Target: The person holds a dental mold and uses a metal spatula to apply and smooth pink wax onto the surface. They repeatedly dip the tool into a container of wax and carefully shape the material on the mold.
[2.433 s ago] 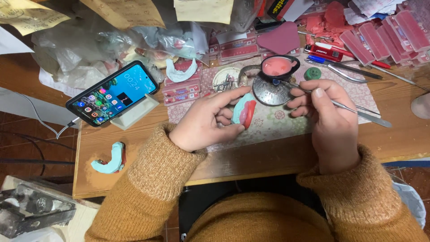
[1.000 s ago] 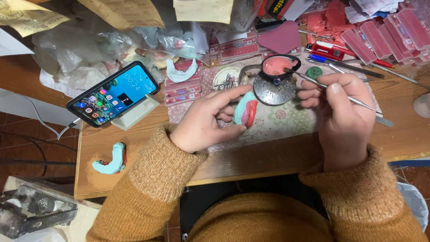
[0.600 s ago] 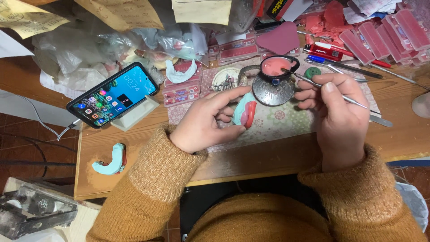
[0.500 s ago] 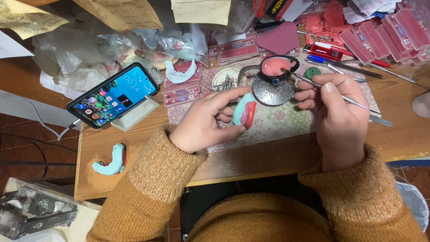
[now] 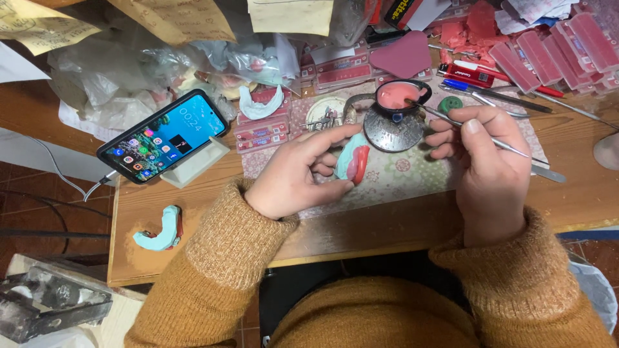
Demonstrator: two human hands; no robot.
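Two hands: left hand (image 5: 293, 177) fingers pinching pale-green and red dental cast (image 5: 353, 162); right hand (image 5: 480, 158) closed around metal spatula (image 5: 490, 140), tip in pink wax dish (image 5: 401, 96)

Two hands (image 5: 303, 171), three pale-blue dental casts (image 5: 351, 161), one phone (image 5: 164, 136), one metal tool (image 5: 490, 138), one wax dish (image 5: 401, 96)

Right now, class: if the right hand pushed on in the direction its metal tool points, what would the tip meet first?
Probably the pink wax in the small black-rimmed pan. The right hand aims the metal tool up-left, its tip at or just over that wax; depth is unclear.
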